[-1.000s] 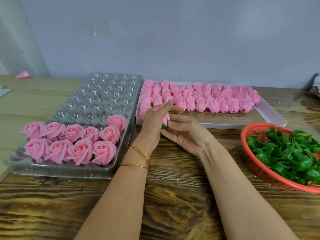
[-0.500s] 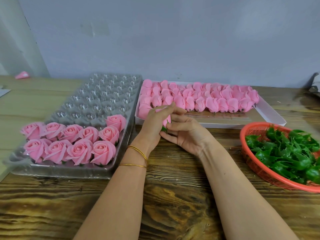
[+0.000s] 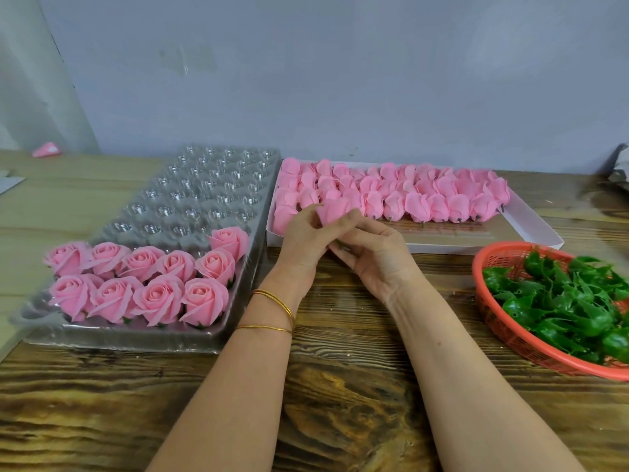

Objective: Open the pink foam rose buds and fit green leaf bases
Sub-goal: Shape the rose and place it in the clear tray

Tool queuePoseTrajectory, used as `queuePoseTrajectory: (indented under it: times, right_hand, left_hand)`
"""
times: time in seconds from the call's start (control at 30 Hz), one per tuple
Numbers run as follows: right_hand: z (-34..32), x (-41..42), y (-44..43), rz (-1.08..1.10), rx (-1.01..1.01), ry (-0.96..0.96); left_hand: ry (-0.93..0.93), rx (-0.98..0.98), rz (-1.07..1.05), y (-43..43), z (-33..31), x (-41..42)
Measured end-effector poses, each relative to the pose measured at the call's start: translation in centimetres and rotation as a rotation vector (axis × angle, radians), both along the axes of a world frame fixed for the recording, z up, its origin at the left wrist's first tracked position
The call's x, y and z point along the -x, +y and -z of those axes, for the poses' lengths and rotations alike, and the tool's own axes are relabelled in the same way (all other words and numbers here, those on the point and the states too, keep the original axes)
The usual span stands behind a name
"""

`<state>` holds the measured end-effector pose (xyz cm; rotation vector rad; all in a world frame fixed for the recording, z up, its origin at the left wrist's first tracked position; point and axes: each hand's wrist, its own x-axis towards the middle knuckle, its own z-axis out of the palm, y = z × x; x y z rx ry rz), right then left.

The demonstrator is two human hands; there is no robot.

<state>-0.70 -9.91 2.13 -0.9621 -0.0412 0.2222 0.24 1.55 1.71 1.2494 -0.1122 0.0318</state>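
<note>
A pink foam rose bud (image 3: 332,210) is held between both hands above the table, just in front of the white tray. My left hand (image 3: 304,241) pinches its petals from the left. From below and the right my right hand (image 3: 372,257) grips it, and a bit of green leaf base shows at the fingers. Several closed pink buds (image 3: 418,195) lie in rows in the white tray (image 3: 531,229). Green leaf bases (image 3: 561,301) fill the orange basket (image 3: 490,257) at the right. Finished open roses (image 3: 149,284) stand in the clear plastic tray (image 3: 190,192).
The clear tray's rear cells hold nothing. A small pink scrap (image 3: 47,149) lies at the far left by the grey wall. Dark wooden tabletop (image 3: 333,386) stretches in front of the hands. A grey object (image 3: 621,165) pokes in at the right edge.
Both hands have lifted the bud slightly. My left fingers have shifted on the petals, which now spread wider above my right hand.
</note>
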Motion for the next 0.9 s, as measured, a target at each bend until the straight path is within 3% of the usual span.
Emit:
queuePoseTrajectory:
  times: [0.27, 0.6, 0.9]
  right_hand:
    - [0.45, -0.21, 0.34, 0.056, -0.015, -0.102]
    - [0.63, 0.07, 0.40, 0.063, 0.252, -0.228]
    - [0.86, 0.10, 0.02, 0.030, 0.431, -0.223]
  left_hand:
    - [-0.038, -0.065, 0.062, -0.15, 0.25, 0.01]
    - [-0.032, -0.109, -0.031, -0.46, 0.29, 0.43]
    - [-0.046, -0.148, -0.062, -0.43, 0.66, 0.32]
